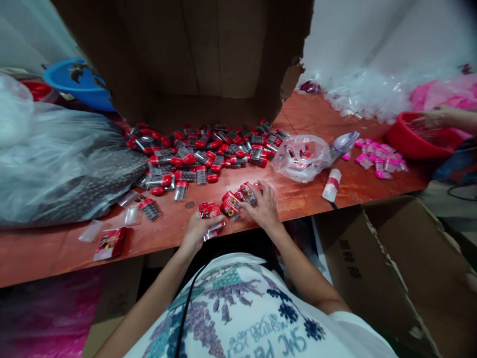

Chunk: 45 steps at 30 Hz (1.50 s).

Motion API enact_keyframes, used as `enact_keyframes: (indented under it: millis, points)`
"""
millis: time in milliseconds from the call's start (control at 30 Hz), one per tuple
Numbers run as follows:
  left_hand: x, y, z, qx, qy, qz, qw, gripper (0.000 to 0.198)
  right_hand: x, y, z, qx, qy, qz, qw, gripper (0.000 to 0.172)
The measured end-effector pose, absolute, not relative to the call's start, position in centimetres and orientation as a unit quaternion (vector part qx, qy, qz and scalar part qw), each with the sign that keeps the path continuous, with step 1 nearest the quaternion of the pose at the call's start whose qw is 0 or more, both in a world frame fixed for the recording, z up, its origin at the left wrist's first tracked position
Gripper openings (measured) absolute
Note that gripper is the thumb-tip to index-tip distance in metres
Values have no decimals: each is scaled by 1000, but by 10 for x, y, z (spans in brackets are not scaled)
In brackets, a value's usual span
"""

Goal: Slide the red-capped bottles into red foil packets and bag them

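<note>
Near the table's front edge, my left hand (194, 229) is closed round a small stack of red printed packets (210, 213). To its right, my right hand (264, 203) has its fingers wrapped over more red printed packets (247, 194), which lie in a row on the table. One of these packets (230, 209) sits between the two hands. Behind them spreads a large heap of clear containers with red caps (201, 158) and dark contents. The undersides of the packets are hidden.
A big cardboard box (208, 59) stands open behind the heap. Bulging plastic bags (67, 164) lie left. A clear bag of red packets (301, 158) and a white roll (331, 185) lie right. Another person's hand reaches into a red basin (406, 136).
</note>
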<state>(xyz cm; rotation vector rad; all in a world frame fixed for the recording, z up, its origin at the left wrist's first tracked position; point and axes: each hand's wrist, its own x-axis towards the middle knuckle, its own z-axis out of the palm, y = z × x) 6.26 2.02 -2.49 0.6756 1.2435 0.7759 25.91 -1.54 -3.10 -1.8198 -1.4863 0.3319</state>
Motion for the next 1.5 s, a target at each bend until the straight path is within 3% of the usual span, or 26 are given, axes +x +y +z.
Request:
enact_keyframes:
  millis: [67, 167, 333, 467, 600, 733, 833, 967, 1067, 1167, 1233, 1367, 1500]
  points:
    - [70, 20, -23, 327, 554, 338, 687, 64, 265, -6, -27, -732, -593, 129, 309, 76]
    - [83, 21, -23, 368, 562, 316, 670, 66, 269, 4, -27, -715, -640, 161, 228, 79]
    - [110, 15, -34, 440, 512, 300, 674, 49, 282, -14, -25, -699, -666, 140, 219, 60]
    - [156, -4, -38, 488, 463, 269, 689, 38, 319, -65, -24, -742, -615, 125, 236, 54]
    - [217, -24, -38, 487, 379, 214, 757, 39, 369, -127, -32, -790, -544, 82, 270, 52]
    - [250, -33, -37, 543, 303, 185, 761, 36, 402, -176, -47, -823, -460, 66, 327, 52]
    - [247, -33, -32, 504, 336, 155, 780, 29, 404, -190, -55, -815, -388, 71, 424, 41]
    - [223, -26, -20, 349, 414, 132, 830, 39, 367, -171, -52, -766, -300, 125, 554, 24]
    - [201, -17, -14, 280, 439, 184, 834, 34, 316, -139, -44, -704, -324, 258, 576, 22]
    - [175, -4, -10, 207, 459, 266, 822, 19, 266, -105, -40, -646, -385, 354, 557, 47]
    - [157, 2, -8, 158, 457, 310, 819, 11, 241, -82, -41, -613, -401, 381, 564, 54]
    - [120, 5, -5, 134, 398, 402, 814, 13, 208, -41, -42, -551, -388, 430, 601, 53]
    - [91, 4, -6, 86, 416, 487, 763, 10, 189, -16, -33, -519, -476, 428, 567, 48]
